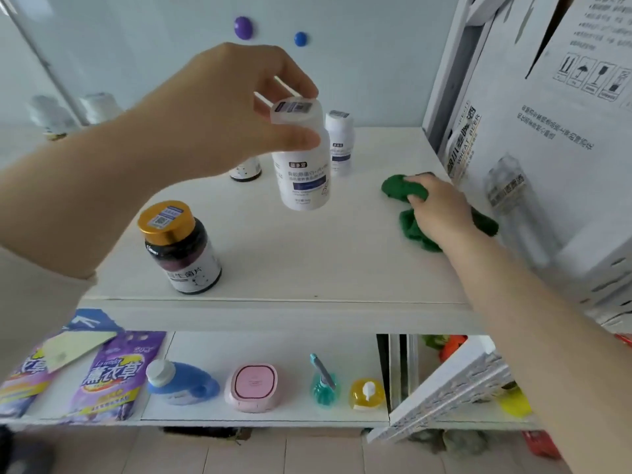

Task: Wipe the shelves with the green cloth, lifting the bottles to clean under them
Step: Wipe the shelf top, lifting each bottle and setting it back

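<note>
Mid-wipe on the top shelf [307, 268]: our left hand [239, 107] lifts a white supplement bottle [302, 165] clear of the surface, fingers [294, 140] clamped round its cap. Our right hand [441, 213] grips the green cloth [405, 189], bunched under its curled fingers, well right of the raised bottle. Next, we judge, the cloth must sweep left across the patch below the bottle, stopping short of the gold-capped dark bottle [181, 248].

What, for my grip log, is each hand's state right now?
Left hand: holding the white bottle by its cap, above the top shelf.
Right hand: gripping the bunched green cloth on that shelf.
</note>
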Action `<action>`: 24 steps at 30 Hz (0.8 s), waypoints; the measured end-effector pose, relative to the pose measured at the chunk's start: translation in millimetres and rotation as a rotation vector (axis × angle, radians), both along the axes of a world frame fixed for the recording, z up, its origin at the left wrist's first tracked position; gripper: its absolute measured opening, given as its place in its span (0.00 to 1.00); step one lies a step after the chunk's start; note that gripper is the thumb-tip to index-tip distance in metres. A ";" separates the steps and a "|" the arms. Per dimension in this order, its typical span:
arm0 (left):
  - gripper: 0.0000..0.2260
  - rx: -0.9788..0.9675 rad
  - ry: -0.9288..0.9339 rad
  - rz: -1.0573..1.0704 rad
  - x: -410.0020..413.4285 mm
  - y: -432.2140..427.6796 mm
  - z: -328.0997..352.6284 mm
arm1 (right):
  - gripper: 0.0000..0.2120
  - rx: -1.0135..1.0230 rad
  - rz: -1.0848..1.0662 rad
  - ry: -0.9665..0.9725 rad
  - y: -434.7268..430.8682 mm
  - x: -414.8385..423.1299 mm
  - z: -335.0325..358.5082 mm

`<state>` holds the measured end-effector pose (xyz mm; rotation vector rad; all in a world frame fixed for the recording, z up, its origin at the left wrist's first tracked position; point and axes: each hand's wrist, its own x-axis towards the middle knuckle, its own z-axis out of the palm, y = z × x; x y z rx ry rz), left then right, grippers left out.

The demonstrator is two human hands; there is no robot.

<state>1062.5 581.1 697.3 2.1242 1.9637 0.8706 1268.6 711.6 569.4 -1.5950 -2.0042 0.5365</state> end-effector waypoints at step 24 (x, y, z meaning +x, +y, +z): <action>0.17 -0.145 -0.098 -0.109 66.7 -18.3 -52.3 | 0.15 -0.190 0.305 0.203 -197.1 47.9 -44.8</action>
